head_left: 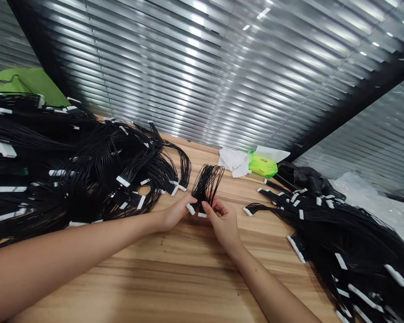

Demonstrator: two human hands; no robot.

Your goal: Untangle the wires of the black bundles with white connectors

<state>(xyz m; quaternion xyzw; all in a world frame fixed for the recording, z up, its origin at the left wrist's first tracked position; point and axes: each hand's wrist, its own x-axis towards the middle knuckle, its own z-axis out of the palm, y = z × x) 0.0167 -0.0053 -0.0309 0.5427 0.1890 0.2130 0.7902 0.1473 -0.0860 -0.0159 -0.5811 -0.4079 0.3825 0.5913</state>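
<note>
A black wire harness (207, 181) stands bent in a loop over the wooden table, with a white connector at each of its two ends. My left hand (179, 212) pinches one end, and the white connector (190, 208) sticks out below its fingers. My right hand (225, 220) grips the other end between thumb and fingers, just above the second white connector (202, 215). Both ends are close together, the wires arching up and away from me. My left fingertips are partly hidden behind the harness.
A large tangled heap of black wire harnesses (121, 152) covers the left side. Another pile of harnesses (323, 224) lies at the right. Crumpled white tissue (234, 161) and a bright green packet (263, 165) sit at the back, before a corrugated metal shutter (175, 67).
</note>
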